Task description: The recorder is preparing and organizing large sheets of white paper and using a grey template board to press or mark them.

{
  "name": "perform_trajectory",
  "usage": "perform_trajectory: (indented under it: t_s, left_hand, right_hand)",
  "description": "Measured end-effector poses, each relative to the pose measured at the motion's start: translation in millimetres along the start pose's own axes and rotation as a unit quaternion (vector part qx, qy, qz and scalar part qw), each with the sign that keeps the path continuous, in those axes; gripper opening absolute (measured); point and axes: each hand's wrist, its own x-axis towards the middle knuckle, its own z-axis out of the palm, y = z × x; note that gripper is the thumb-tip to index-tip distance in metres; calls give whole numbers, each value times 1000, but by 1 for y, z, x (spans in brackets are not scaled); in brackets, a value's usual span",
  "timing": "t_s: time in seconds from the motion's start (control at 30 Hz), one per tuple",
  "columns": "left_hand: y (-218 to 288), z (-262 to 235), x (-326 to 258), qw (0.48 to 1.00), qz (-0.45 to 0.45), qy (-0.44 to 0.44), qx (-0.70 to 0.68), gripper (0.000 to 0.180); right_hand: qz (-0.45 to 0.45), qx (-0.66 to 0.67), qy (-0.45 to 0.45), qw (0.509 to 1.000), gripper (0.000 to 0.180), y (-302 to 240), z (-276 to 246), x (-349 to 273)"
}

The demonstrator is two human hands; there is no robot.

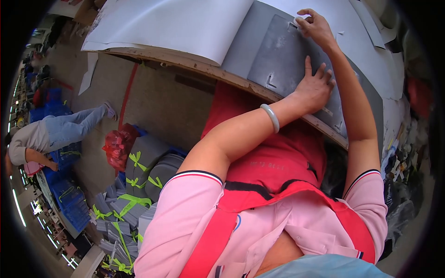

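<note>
Left hand [315, 88]: pressed flat, fingers spread, palm down on the near part of the grey board [282, 55]; grasping nothing, only bearing down.
Right hand [316, 27]: at 1 o'clock from the left hand, fingertips curled over the far corner of the same board, pinching a small white scrap [298, 21] at that corner.
Grey board: flat, dull grey, with small cut slots and an angled mark near its lower edge; lying tilted on the wooden table [185, 65], at 12 to 1 o'clock in the view.
Bracelet [270, 117]: pale ring on the left wrist, at 7 o'clock from the left hand.
White sheet [176, 23]: large, at 10 o'clock from the board, partly overlapping a second grey sheet beneath.
Table edge: bare wood, running from 11 o'clock down toward 3 o'clock, just under the left wrist.
Clothing: pink short sleeves with dark and red trim, red apron [278, 157] across the chest, at 6 o'clock.
Bundles [134, 185]: stacks of grey card tied with green tape, on the floor at 8 o'clock, well apart from the hands.
Red bag [117, 144]: just beside the bundles, at 9 o'clock.
Another person [51, 134]: bent over blue crates [69, 199] at the far left, at 9 o'clock.
</note>
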Motion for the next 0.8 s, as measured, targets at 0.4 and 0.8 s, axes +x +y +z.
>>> perform_trajectory:
  t_s: [0.4,0.8]
  left_hand:
    - [2,-5,3,1000,1,-30,-8,45]
    - [-6,22,-8,981,-22,96,-166,39]
  right_hand:
    - [68,22,-68,995,18,0,6,13]
    - [85,86,-210,970,16,-85,34,-135]
